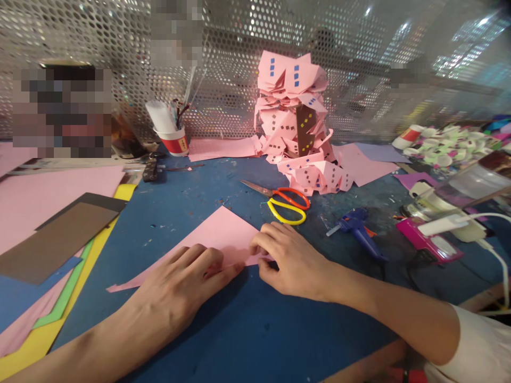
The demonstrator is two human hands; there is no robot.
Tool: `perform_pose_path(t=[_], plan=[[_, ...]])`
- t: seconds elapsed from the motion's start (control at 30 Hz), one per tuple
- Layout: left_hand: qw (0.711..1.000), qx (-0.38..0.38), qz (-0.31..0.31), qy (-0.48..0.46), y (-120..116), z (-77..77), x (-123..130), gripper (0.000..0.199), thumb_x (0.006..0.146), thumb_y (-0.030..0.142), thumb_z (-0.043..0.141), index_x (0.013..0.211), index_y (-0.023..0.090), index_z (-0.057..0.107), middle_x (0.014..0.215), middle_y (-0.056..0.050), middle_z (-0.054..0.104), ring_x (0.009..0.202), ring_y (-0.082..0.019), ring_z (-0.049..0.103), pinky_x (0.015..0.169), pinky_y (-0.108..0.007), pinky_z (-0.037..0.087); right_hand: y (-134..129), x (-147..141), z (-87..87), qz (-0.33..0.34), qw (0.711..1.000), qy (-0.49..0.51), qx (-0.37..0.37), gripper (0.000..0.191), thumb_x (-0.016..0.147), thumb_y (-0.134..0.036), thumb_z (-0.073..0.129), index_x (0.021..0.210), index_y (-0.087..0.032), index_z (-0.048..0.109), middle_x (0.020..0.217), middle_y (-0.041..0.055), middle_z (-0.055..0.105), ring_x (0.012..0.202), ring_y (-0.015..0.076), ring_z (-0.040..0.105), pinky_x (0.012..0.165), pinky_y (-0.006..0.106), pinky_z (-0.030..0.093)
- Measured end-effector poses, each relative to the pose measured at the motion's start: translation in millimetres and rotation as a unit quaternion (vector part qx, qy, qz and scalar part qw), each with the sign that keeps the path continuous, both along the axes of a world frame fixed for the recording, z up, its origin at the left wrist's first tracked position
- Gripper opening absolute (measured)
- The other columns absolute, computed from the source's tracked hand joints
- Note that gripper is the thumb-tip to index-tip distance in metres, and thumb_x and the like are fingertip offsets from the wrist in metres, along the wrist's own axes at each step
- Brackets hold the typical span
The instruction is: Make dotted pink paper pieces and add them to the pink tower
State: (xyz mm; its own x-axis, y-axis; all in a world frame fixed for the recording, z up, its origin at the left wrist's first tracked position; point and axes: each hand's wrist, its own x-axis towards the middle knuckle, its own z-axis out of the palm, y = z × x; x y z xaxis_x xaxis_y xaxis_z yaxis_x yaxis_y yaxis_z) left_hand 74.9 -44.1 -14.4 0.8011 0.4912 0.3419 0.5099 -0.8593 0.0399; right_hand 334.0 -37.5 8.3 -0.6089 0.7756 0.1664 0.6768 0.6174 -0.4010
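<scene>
A pink sheet of paper (225, 231) lies on the blue tabletop, forming a triangle with its peak pointing away from me. My left hand (183, 279) rests over its left half, fingers curled down and thumb along the near edge. Around the right end of that near edge, the fingers and thumb of my right hand (285, 260) close on the paper; the right corner is hidden under them. Scissors (285, 203) with one red and one yellow handle lie partly spread just beyond the right hand. A blue glue gun (361, 231) lies farther right.
A pink folded-paper stack (295, 122) with blue and brown squares stands at the back. Coloured sheets (64, 234) cover the left side. A paper cup (172, 139) of tools stands behind. At right are a magenta device (429, 242), white cable (499, 260) and small paper pieces (447, 151).
</scene>
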Motion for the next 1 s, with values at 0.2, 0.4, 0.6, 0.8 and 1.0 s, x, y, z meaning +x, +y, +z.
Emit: perform_pose_path(t=[0.2, 0.4, 0.6, 0.8, 1.0], plan=[[1.0, -0.008, 0.01, 0.005, -1, -0.4, 0, 0.042, 0.1, 0.011, 0.038, 0.132, 0.028, 0.059, 0.097, -0.004, 0.058, 0.082, -0.018, 0.053, 0.073, -0.032, 0.044, 0, 6, 4.5, 0.01, 1.0, -0.01, -0.016, 0.025, 0.079, -0.007, 0.051, 0.1, -0.02, 0.056, 0.101, 0.0038, 0.059, 0.098, 0.0203, 0.052, 0.092, 0.037, 0.04], [1.0, -0.004, -0.008, 0.004, 1, 0.4, -2, 0.042, 0.1, 0.011, 0.037, 0.133, 0.027, 0.058, 0.099, -0.005, 0.059, 0.085, -0.018, 0.053, 0.075, -0.032, 0.045, 0, 16, 11.3, 0.012, 0.999, -0.019, -0.046, 0.03, 0.082, -0.005, 0.05, 0.106, -0.021, 0.058, 0.106, 0.0039, 0.06, 0.104, 0.0203, 0.053, 0.096, 0.037, 0.039], [1.0, 0.003, -0.017, 0.013, 4, 0.4, -4, 0.045, 0.099, 0.008, 0.037, 0.133, 0.027, 0.058, 0.099, -0.005, 0.057, 0.086, -0.018, 0.052, 0.078, -0.031, 0.044, 1, 27, 18.8, 0.018, 0.996, -0.041, -0.073, 0.035, 0.083, -0.003, 0.05, 0.11, -0.022, 0.058, 0.109, 0.0035, 0.06, 0.11, 0.0201, 0.053, 0.099, 0.037, 0.039], [0.999, -0.036, 0.026, 0.0, -2, 2.9, 0, 0.045, 0.1, 0.007, 0.035, 0.131, 0.029, 0.058, 0.101, -0.004, 0.058, 0.09, -0.018, 0.053, 0.083, -0.032, 0.043, 4, 36, 22.1, 0.043, 0.994, -0.044, -0.09, 0.038, 0.085, -0.002, 0.048, 0.114, -0.025, 0.057, 0.106, 0.0021, 0.06, 0.107, 0.0176, 0.055, 0.098, 0.036, 0.04], [1.0, -0.019, -0.015, -0.002, 2, 3.5, -2, 0.045, 0.097, 0.006, 0.038, 0.131, 0.026, 0.059, 0.099, -0.004, 0.058, 0.086, -0.018, 0.053, 0.079, -0.03, 0.043, 7, 44, 23.1, 0.059, 0.991, -0.052, -0.106, 0.049, 0.083, 0.001, 0.046, 0.12, -0.029, 0.058, 0.108, 0.0023, 0.061, 0.108, 0.0182, 0.057, 0.097, 0.037, 0.042]])
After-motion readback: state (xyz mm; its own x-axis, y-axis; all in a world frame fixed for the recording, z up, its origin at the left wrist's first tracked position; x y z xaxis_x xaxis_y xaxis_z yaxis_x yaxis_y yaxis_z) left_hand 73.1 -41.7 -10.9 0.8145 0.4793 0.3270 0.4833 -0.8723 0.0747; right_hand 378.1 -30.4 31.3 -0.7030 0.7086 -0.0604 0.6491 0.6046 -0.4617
